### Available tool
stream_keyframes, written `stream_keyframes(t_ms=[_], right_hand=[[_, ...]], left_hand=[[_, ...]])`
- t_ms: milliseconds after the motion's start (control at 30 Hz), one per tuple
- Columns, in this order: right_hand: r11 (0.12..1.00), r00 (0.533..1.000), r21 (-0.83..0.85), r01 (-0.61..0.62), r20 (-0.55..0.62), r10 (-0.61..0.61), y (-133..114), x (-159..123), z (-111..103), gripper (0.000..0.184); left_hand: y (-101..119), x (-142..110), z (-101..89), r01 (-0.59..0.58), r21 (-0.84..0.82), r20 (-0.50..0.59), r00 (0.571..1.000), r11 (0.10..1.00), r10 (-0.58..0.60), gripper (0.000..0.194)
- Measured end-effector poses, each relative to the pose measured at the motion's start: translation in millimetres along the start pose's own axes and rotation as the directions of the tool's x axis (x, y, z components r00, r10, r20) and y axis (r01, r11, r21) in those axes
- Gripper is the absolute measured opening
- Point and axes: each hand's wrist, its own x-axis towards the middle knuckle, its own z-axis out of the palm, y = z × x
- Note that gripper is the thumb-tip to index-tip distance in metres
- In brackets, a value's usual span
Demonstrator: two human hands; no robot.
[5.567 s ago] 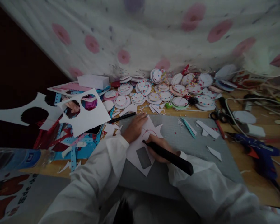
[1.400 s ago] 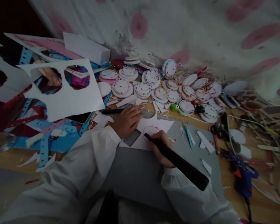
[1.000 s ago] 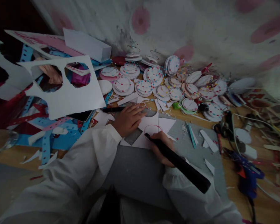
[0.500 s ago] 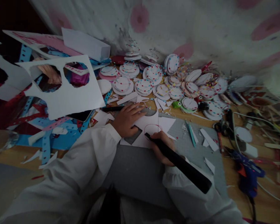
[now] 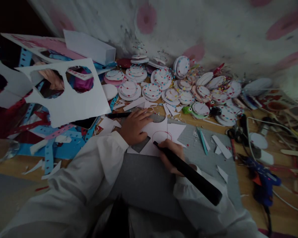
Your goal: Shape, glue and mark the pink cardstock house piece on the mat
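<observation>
My left hand [image 5: 136,126] lies flat with its fingers spread on an irregular piece of white card [image 5: 149,150], pressing it onto the grey mat [image 5: 139,175]. My right hand [image 5: 171,155] is closed around a long, black pen-shaped tool [image 5: 192,177] with a thick handle that slants toward me. Its narrow tip touches the card at the lower left of a red outlined circle [image 5: 162,132]. What kind of tip it has is too dark to make out.
Several layered white discs with coloured beads [image 5: 130,90] crowd the back. Left, a cut-out white sheet [image 5: 74,105] lies over blue and red scraps [image 5: 59,138]. To the right are a blue glue gun [image 5: 262,181], scissors [image 5: 234,133], a teal tool [image 5: 202,141] and paper offcuts [image 5: 221,146].
The view has shifted slightly. The tool's tip stays at the lower left edge of the red circle, and my left hand keeps its place on the card.
</observation>
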Motion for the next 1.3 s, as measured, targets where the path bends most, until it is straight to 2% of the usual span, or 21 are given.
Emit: stream_keyframes(t_ms=[233,433,567,733,900,1100,1300], right_hand=[[1.0,0.994,0.021,0.014,0.107,-0.016,2.4,1.5,-6.5,0.018],[0.997,0.983,0.032,0.07,0.169,-0.075,1.3,2.5,-15.0,0.02],[0.995,0.981,0.032,0.089,0.172,-0.094,0.7,0.0,-10.9,0.021],[0.992,0.957,0.015,0.122,0.265,-0.121,-4.1,-2.9,-1.5,0.016],[0.99,0.962,0.025,0.138,0.233,-0.14,-7.1,-2.1,-1.1,0.011],[0.986,0.934,0.056,0.159,0.316,-0.169,-7.7,-0.3,-10.3,0.015],[0.978,0.917,0.108,0.178,0.344,-0.204,-3.2,2.0,-17.2,0.02]], left_hand=[[-3.0,-0.8,1.5,-0.022,0.011,-0.006,1.0,1.0,0.022,0.054],[-4.2,-1.3,1.4,-0.032,0.018,0.006,0.999,0.999,0.032,0.053],[-8.0,-2.2,0.9,-0.057,0.004,0.015,0.998,0.998,0.057,0.054],[-13.8,-3.0,0.6,-0.152,-0.054,0.021,0.988,0.987,0.154,0.053],[-16.1,-3.2,0.7,-0.187,-0.073,0.014,0.982,0.98,0.189,0.052],[-16.4,-2.9,1.7,-0.177,-0.097,0.012,0.984,0.979,0.179,0.053],[-18.0,-2.7,2.1,-0.182,-0.099,0.007,0.983,0.978,0.184,0.052]])
